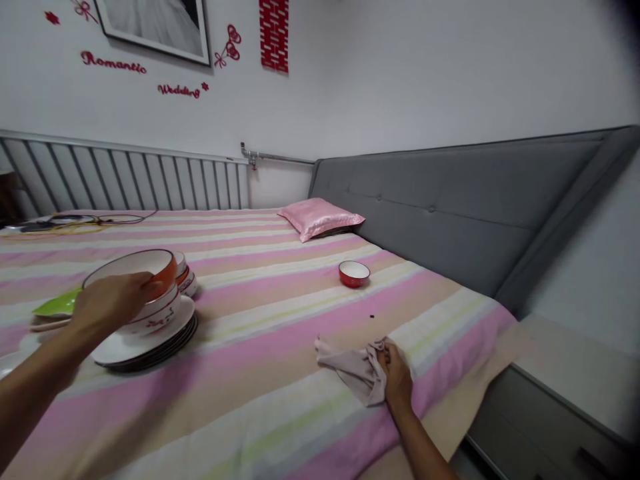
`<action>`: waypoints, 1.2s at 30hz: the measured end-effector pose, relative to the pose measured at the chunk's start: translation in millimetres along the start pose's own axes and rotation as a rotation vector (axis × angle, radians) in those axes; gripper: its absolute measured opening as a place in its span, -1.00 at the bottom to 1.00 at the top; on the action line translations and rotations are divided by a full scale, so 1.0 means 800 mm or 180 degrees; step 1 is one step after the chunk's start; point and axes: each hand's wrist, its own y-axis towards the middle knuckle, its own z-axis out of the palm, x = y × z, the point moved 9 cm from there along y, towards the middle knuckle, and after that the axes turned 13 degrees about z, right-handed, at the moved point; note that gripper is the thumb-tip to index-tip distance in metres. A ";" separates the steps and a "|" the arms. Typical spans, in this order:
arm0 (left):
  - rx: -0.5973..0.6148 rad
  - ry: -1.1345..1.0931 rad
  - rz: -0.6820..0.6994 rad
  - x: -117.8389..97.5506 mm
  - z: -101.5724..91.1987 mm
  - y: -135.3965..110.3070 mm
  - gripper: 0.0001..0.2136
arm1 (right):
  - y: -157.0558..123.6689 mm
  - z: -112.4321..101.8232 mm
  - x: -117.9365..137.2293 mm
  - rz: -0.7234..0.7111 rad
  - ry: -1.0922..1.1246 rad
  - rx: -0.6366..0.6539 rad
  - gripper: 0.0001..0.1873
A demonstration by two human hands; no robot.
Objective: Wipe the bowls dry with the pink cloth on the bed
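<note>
At the left, my left hand (pixel 113 297) is closed on the near side of a large orange bowl (pixel 165 267) with a white inside. That bowl is at the top of patterned white bowls (pixel 155 320), which stand on a stack of plates (pixel 186 313); whether it rests on them or is lifted slightly, I cannot tell. My right hand (pixel 397 377) grips a crumpled greyish-pink cloth (pixel 357 370) that touches the striped bedsheet. Beyond the cloth sits a small red bowl (pixel 354 275), upright, white inside. A tiny dark object (pixel 372 317) lies between them.
More bowls (pixel 189 280) stand just behind the stack, and a green dish (pixel 57 305) is left of it. A pink pillow (pixel 320 217) lies near the grey headboard (pixel 430 193). Cables (pixel 95 221) are at the far left. A bedside cabinet (pixel 555 413) stands right.
</note>
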 end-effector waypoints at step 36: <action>0.0293 -0.6674 -0.0907 -0.221 0.281 -0.076 -0.68 | 0.027 -0.001 0.063 0.0966 0.1782 0.0053 -0.62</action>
